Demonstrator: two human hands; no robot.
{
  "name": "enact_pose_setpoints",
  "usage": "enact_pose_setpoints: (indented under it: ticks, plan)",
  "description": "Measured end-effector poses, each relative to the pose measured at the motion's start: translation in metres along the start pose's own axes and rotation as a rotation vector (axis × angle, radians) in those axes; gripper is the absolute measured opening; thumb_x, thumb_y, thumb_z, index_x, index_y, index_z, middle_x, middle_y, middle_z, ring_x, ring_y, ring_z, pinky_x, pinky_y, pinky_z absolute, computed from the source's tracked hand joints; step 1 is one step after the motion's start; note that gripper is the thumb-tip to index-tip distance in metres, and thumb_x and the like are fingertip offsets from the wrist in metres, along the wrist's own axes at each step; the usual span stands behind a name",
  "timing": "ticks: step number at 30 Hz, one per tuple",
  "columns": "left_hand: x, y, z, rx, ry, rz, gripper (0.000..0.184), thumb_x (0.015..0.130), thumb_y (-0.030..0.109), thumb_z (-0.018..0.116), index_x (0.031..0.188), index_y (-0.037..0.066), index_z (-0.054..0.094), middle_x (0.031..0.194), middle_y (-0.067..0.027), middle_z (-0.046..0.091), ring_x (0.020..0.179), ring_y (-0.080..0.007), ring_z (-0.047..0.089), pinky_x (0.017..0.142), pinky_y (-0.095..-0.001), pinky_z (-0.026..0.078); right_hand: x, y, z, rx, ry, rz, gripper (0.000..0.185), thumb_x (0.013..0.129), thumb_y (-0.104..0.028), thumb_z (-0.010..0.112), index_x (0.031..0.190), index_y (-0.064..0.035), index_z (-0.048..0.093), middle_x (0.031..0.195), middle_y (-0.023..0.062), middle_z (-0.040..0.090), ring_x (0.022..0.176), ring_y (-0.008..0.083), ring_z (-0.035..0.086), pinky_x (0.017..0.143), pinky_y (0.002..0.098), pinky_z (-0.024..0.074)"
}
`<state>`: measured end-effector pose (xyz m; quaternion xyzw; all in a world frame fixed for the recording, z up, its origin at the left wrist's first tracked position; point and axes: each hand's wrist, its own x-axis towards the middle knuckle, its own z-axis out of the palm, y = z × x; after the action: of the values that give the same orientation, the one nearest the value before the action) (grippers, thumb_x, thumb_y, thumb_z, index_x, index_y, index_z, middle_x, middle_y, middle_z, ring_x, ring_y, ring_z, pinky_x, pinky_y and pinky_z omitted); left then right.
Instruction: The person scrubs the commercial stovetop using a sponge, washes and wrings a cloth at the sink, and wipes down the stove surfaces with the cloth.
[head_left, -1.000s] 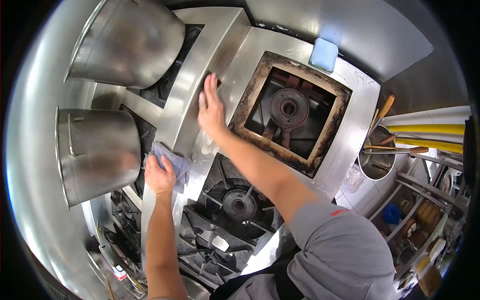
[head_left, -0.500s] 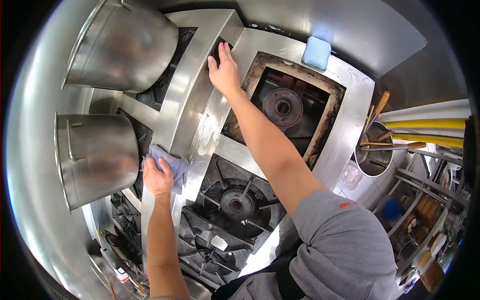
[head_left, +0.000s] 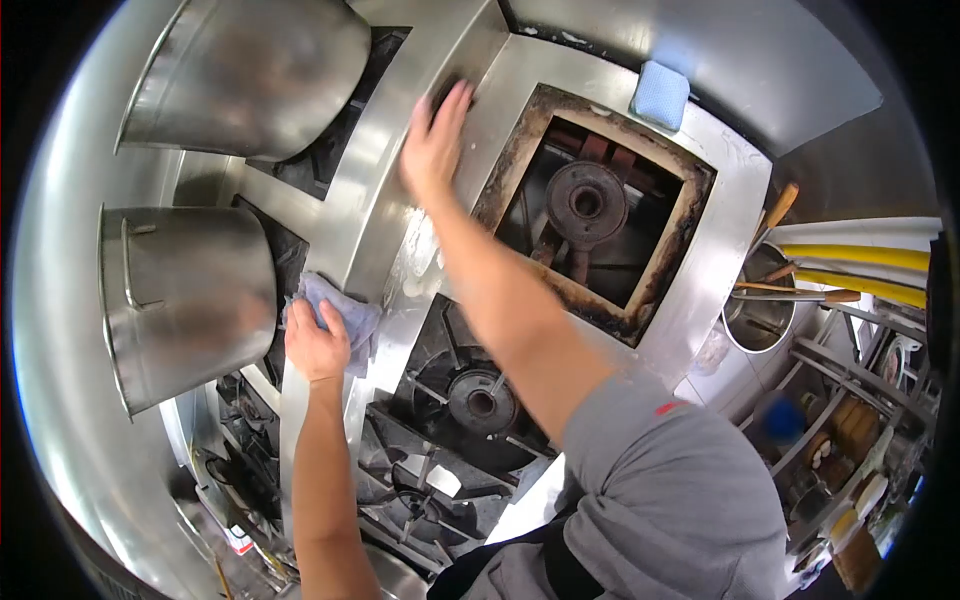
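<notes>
My left hand (head_left: 317, 340) presses on a greyish-purple cloth (head_left: 345, 312), its fingers curled over the cloth's left part at the end of the raised steel ledge (head_left: 350, 235). Higher up, my right hand (head_left: 436, 140) lies against the upright steel side of that ledge, fingers stretched and thumb apart. A dark patch shows beside and between its fingertips; what it is, and whether anything lies under the palm, I cannot make out. Whitish wet streaks (head_left: 418, 262) mark the steel below my right wrist. The square burner opening (head_left: 587, 205) is right of that hand.
Two big steel pots (head_left: 190, 300) stand along the left. A blue sponge (head_left: 660, 95) sits at the back edge of the stove. Black burner grates (head_left: 450, 385) lie in front. At the right, a metal container (head_left: 757, 318) holds wooden-handled tools beside a rack (head_left: 840, 400).
My right hand has slid a little toward the left along the steel side and is blurred. My left hand stays on the cloth. The whole view has shifted slightly.
</notes>
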<state>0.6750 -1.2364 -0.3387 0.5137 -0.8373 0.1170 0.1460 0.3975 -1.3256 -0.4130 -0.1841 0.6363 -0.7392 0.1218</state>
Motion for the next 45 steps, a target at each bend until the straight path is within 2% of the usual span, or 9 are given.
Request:
enact_pose_setpoints:
  ticks: [4, 11, 16, 23, 30, 32, 36, 42, 45]
  plan:
    - [0.002, -0.001, 0.001, -0.010, 0.029, 0.031, 0.030, 0.095, 0.029, 0.054, 0.083, 0.002, 0.048, 0.080, -0.0192, 0.054, 0.075, -0.0425, 0.057, 0.065, -0.0508, 0.045, -0.140, -0.010, -0.008, -0.068, -0.184, -0.066, 0.082, 0.100, -0.035, 0.052, 0.155, 0.0076, 0.008, 0.159, 0.0364, 0.009, 0.147, 0.0523, 0.013, 0.121, 0.0543, 0.0149]
    - [0.002, -0.005, 0.004, -0.002, 0.034, 0.031, 0.031, 0.095, 0.029, 0.055, 0.082, 0.002, 0.047, 0.078, -0.0184, 0.052, 0.072, -0.0428, 0.056, 0.064, -0.0511, 0.045, 0.087, 0.000, -0.009, 0.089, 0.000, 0.117, 0.083, 0.103, -0.048, 0.045, 0.153, 0.0112, 0.015, 0.160, 0.0329, 0.014, 0.150, 0.0421, 0.015, 0.124, 0.0428, 0.0153]
    - [0.003, 0.004, -0.003, -0.005, 0.035, 0.036, 0.031, 0.094, 0.029, 0.055, 0.081, 0.002, 0.046, 0.077, -0.0175, 0.051, 0.070, -0.0420, 0.055, 0.062, -0.0509, 0.044, -0.087, 0.005, -0.012, -0.045, -0.150, -0.078, 0.083, 0.101, -0.039, 0.052, 0.153, 0.0112, 0.012, 0.159, 0.0348, 0.013, 0.150, 0.0468, 0.012, 0.123, 0.0473, 0.0142]
    - [0.003, -0.001, 0.001, 0.004, 0.004, 0.008, 0.031, 0.095, 0.029, 0.055, 0.081, 0.002, 0.046, 0.077, -0.0168, 0.050, 0.071, -0.0410, 0.055, 0.062, -0.0503, 0.043, 0.071, -0.008, -0.007, 0.190, 0.058, 0.198, 0.075, 0.105, -0.047, 0.039, 0.151, 0.0107, 0.025, 0.159, 0.0305, 0.020, 0.150, 0.0382, 0.018, 0.122, 0.0441, 0.0187]
    - [0.002, 0.002, 0.000, 0.007, 0.021, 0.018, 0.032, 0.095, 0.030, 0.055, 0.082, 0.002, 0.047, 0.079, -0.0175, 0.051, 0.072, -0.0415, 0.055, 0.064, -0.0503, 0.044, -0.138, -0.022, -0.017, -0.029, -0.267, -0.027, 0.076, 0.103, -0.032, 0.048, 0.154, 0.0100, 0.010, 0.160, 0.0351, 0.008, 0.150, 0.0473, 0.012, 0.122, 0.0509, 0.0113]
    - [0.002, -0.002, 0.002, 0.011, 0.029, 0.024, 0.032, 0.095, 0.030, 0.055, 0.082, 0.002, 0.047, 0.079, -0.0176, 0.051, 0.072, -0.0415, 0.055, 0.064, -0.0504, 0.044, -0.076, -0.006, -0.013, -0.015, -0.181, -0.138, 0.085, 0.101, -0.039, 0.053, 0.154, 0.0100, 0.009, 0.159, 0.0364, 0.007, 0.149, 0.0497, 0.008, 0.122, 0.0524, 0.0105]
    - [0.002, 0.001, 0.001, 0.007, 0.010, 0.003, 0.032, 0.095, 0.030, 0.055, 0.082, 0.002, 0.047, 0.079, -0.0181, 0.051, 0.072, -0.0417, 0.055, 0.064, -0.0505, 0.044, 0.087, -0.006, -0.014, 0.140, -0.029, 0.120, 0.078, 0.105, -0.049, 0.037, 0.151, 0.0121, 0.020, 0.159, 0.0311, 0.017, 0.150, 0.0401, 0.016, 0.124, 0.0398, 0.0153]
    - [0.003, 0.002, 0.002, 0.016, 0.038, 0.027, 0.033, 0.096, 0.032, 0.054, 0.082, 0.002, 0.047, 0.079, -0.0183, 0.052, 0.074, -0.0421, 0.056, 0.064, -0.0505, 0.044, -0.107, -0.029, -0.028, 0.033, -0.229, -0.084, 0.072, 0.104, -0.033, 0.047, 0.152, 0.0117, 0.018, 0.159, 0.0341, 0.014, 0.150, 0.0431, 0.016, 0.123, 0.0465, 0.0163]
    - [0.002, 0.000, 0.003, 0.012, 0.040, 0.019, 0.034, 0.096, 0.033, 0.054, 0.083, 0.002, 0.047, 0.081, -0.0185, 0.053, 0.076, -0.0426, 0.056, 0.065, -0.0511, 0.045, -0.039, -0.010, -0.023, 0.024, -0.215, -0.091, 0.075, 0.104, -0.037, 0.046, 0.155, 0.0076, 0.012, 0.162, 0.0294, 0.010, 0.151, 0.0419, 0.015, 0.123, 0.0454, 0.0162]
